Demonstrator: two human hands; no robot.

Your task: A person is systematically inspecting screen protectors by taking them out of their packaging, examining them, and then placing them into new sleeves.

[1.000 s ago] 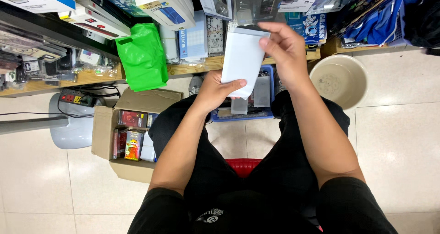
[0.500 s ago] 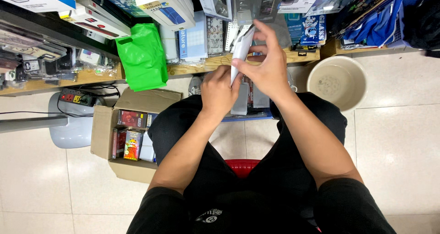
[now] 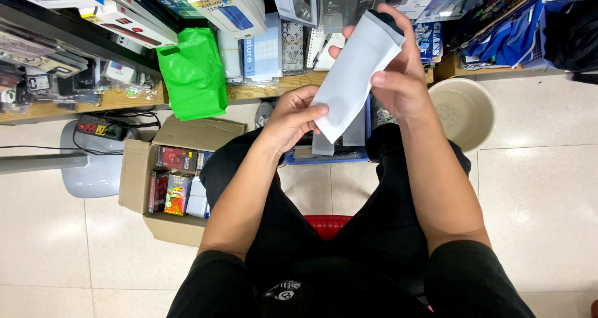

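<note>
While held up between both hands, white flat pouch (image 3: 355, 75) slanted, long axis from 7 o'clock to 1 o'clock. Left hand (image 3: 293, 118) at lower corner, fingers pinched narrow on the bottom edge; right hand (image 3: 398, 75) at 3 o'clock of the pouch, wrapped closed around upper end, thumb across the face. Nearer to the top opening: right hand. Plain white, smooth, long and thin, something dark at the top end, perhaps the content, not clear. Below, at 6 o'clock, blue tray (image 3: 324, 156) on the floor. At 9 o'clock, cardboard box (image 3: 140, 175) with small colourful packs; green plastic bag (image 3: 193, 72) above it; beige basin (image 3: 464, 112) at 3 o'clock.
</note>
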